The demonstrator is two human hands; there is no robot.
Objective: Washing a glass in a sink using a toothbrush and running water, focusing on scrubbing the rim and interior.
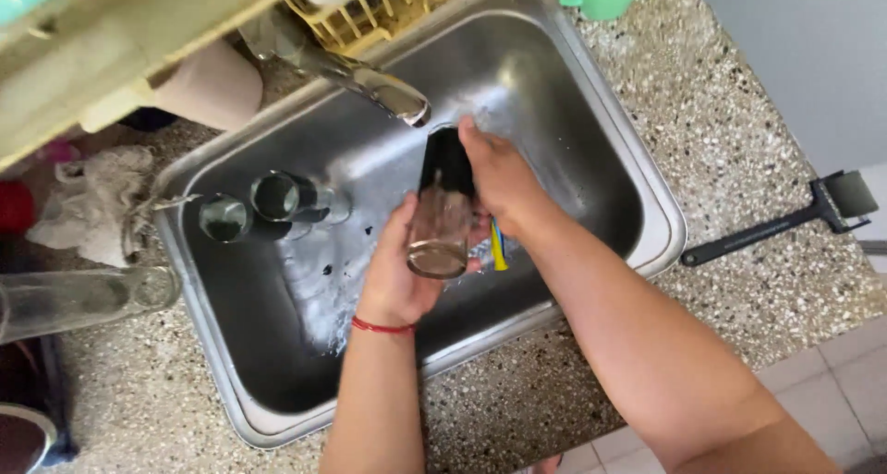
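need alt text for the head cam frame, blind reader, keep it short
Over a steel sink, the left hand holds a clear drinking glass while the right hand presses a dark sponge against it, just under the faucet. Two more glasses lie in the basin, and a black-handled tool lies on the speckled counter.

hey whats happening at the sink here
A person is holding a clear drinking glass over a steel sink, just below the faucet. The left hand grips the glass from the side, while the right hand presses a dark sponge against its upper end. Two more glasses lie in the basin to the left.
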